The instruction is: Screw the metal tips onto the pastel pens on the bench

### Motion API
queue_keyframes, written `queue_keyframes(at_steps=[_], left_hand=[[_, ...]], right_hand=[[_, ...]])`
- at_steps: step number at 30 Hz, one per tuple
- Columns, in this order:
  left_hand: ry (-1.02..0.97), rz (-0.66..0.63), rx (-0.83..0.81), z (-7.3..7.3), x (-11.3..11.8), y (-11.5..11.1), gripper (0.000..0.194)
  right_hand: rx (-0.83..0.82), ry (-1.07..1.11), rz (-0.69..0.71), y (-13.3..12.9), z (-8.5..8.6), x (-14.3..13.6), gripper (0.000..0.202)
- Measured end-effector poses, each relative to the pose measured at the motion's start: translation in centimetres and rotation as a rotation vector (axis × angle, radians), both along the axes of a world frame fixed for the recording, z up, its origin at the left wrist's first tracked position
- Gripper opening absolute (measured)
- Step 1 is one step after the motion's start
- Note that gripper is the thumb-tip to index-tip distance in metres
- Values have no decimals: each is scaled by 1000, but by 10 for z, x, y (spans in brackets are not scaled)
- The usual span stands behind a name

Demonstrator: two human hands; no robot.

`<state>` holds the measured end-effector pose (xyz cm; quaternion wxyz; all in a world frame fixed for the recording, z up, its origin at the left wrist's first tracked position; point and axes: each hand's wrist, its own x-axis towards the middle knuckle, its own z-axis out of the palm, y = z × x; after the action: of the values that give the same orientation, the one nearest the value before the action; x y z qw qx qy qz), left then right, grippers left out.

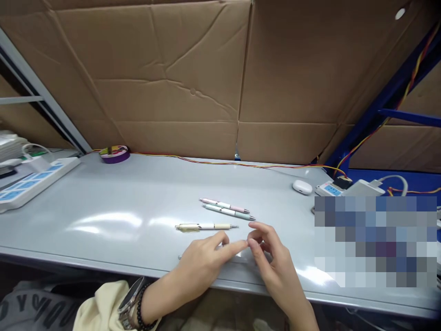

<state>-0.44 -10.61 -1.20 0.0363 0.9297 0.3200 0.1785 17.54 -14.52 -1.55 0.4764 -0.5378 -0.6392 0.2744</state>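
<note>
Left hand (203, 259) curled, right hand (277, 266) narrow, fingertips meeting (any hold unclear); pens (227, 211) beyond.

Both hands (237, 257) meet fingertip to fingertip; three pens (207, 226) lie just beyond them.

Dark, mostly unclear letters (36, 309), "Y" among them, on grey fabric (32, 292)
</note>
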Motion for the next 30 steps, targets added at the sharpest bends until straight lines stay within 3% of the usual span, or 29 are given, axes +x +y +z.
queue_keyframes(at_steps=[8,23,30], left_hand=[[-6,6,-32,3,0,-1,48],[-87,24,-91,2,0,1,51],[-72,24,-77,2,0,0,48]], right_hand=[[-41,30,-53,-1,1,1,21],[55,39,-175,-3,0,4,11],[16,-23,-9,0,3,3,14]])
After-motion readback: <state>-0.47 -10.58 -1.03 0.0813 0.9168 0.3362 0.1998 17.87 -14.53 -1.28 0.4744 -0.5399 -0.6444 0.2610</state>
